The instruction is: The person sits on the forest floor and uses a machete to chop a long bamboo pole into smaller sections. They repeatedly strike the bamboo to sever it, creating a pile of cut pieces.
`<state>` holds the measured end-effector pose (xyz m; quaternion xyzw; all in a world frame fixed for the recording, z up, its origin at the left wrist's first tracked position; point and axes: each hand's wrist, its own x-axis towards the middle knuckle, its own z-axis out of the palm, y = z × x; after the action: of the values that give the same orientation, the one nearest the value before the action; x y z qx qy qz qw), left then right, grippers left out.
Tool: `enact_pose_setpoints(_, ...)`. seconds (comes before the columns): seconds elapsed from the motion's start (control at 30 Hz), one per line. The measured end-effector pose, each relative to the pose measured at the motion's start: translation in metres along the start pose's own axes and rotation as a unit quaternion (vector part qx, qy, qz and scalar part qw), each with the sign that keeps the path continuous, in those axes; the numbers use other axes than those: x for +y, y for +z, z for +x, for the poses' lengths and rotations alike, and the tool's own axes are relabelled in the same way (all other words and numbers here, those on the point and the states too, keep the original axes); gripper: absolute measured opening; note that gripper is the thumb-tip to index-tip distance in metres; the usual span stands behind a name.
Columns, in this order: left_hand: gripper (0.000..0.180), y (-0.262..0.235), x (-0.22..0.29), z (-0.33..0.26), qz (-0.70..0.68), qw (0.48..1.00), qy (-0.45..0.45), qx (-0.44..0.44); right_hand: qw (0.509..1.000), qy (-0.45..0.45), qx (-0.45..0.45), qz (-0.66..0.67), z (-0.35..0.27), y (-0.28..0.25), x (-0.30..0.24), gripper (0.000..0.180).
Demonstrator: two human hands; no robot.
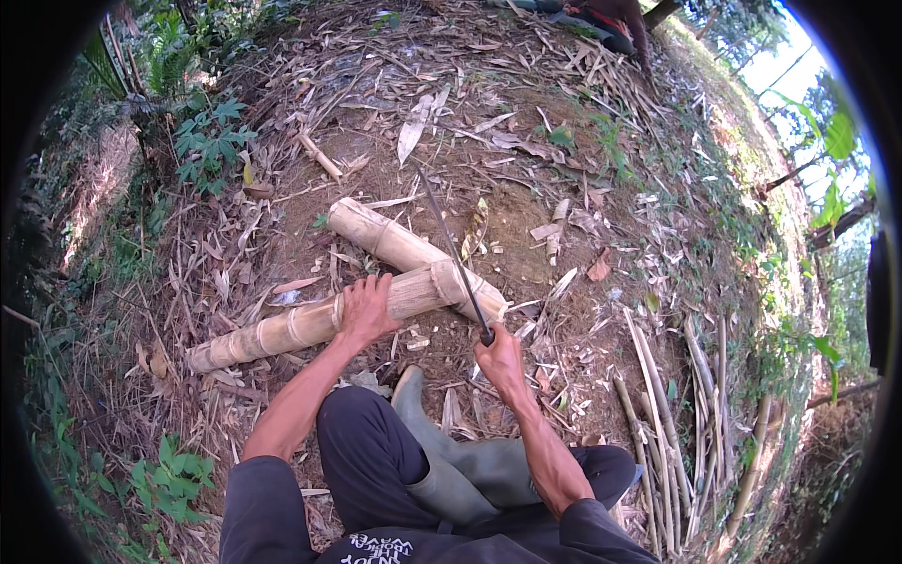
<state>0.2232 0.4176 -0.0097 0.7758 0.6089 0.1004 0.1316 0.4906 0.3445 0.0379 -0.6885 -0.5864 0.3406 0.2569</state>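
Note:
My left hand is wrapped over a thick pale bamboo pole, which slants from the lower left up toward the middle. Its right end rests across a shorter bamboo piece that lies on the ground. In my right hand is the dark handle of a machete. The long thin blade points away from me and slightly left, passing right beside the pole's right end. Whether it touches the bamboo I cannot tell.
Green rubber boots on my legs are close to the bamboo. Several long thin sticks lie at the right. Dry leaves and chips cover the sloping soil. Another person is at the far upper right. A leafy plant grows at the left.

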Motion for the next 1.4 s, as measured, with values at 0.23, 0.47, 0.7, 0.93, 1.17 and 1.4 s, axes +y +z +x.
enact_pose_setpoints(0.23,0.098,-0.003,-0.007,-0.015,0.003,1.000,-0.002,-0.002,0.970,-0.163,0.135,0.119,-0.017,0.001,-0.054,0.016)
enact_pose_setpoints(0.47,0.098,0.007,-0.003,-0.013,0.026,0.999,-0.001,0.038,0.998,0.047,-0.016,-0.030,-0.007,0.018,0.011,0.026)
enact_pose_setpoints(0.7,0.098,0.013,0.006,-0.009,0.052,0.996,0.009,0.065,0.965,-0.185,0.135,0.130,-0.008,-0.016,-0.067,0.014)
enact_pose_setpoints(0.93,0.097,0.013,0.015,-0.020,0.061,0.996,0.018,0.060,0.994,0.067,-0.019,-0.083,-0.009,0.002,0.055,0.016)
enact_pose_setpoints(1.17,0.095,0.040,0.027,0.009,0.087,0.988,0.037,0.121,0.974,-0.111,0.088,0.174,0.019,-0.047,-0.044,0.016)
enact_pose_setpoints(1.4,0.097,0.048,0.047,0.013,0.073,0.992,0.035,0.095,0.990,0.132,-0.051,-0.010,0.007,-0.008,0.121,0.019)
